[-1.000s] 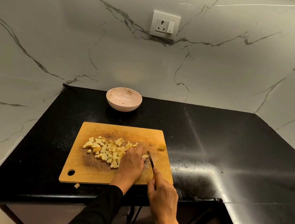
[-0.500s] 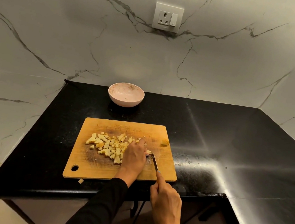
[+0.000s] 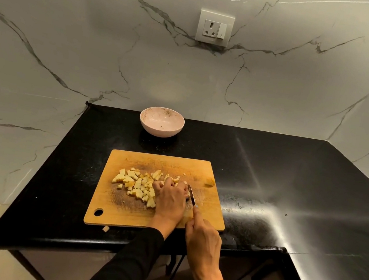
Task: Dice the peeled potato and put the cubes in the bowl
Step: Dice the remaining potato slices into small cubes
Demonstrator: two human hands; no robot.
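A wooden cutting board [image 3: 121,211] lies near the front edge of the black counter. A heap of pale yellow potato cubes [image 3: 138,184] covers its middle. My left hand [image 3: 170,199] rests curled on the right end of the heap, pressing down on potato that it hides. My right hand [image 3: 203,240] grips the handle of a small knife [image 3: 191,196], whose blade stands right against my left hand's fingers. A pinkish bowl [image 3: 162,121] sits behind the board by the wall, with no cubes in it.
One stray potato cube [image 3: 105,228] lies on the counter [image 3: 290,190] just in front of the board. A small scrap [image 3: 209,182] sits near the board's right edge. A marble wall with a socket [image 3: 214,28] rises behind; the counter wraps around on the right.
My hands and the knife have stayed in the same place on the board. The view has shifted a little, and the heap of cubes looks unchanged.
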